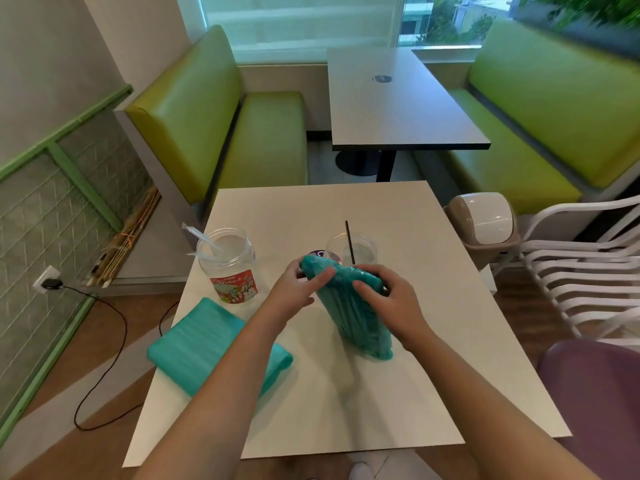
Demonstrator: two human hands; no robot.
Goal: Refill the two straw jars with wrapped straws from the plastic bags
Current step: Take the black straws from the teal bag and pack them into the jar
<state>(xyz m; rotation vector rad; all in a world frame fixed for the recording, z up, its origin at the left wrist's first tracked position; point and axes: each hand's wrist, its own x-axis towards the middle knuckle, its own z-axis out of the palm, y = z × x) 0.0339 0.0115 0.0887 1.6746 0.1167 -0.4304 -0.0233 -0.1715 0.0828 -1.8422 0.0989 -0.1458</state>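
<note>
I have one teal bag of straws (353, 306) lifted off the surface (398, 393), tilted, its top end near the jar with the black straw (351, 252); my left hand (298, 289) curls its fingers round that top end, my right hand (388, 299) grips the middle; I judge this the opening step; next I must find the mouth and pull it apart; the second bag (207, 344) lies flat by the labelled jar (228, 265), which is nearly empty.
</note>
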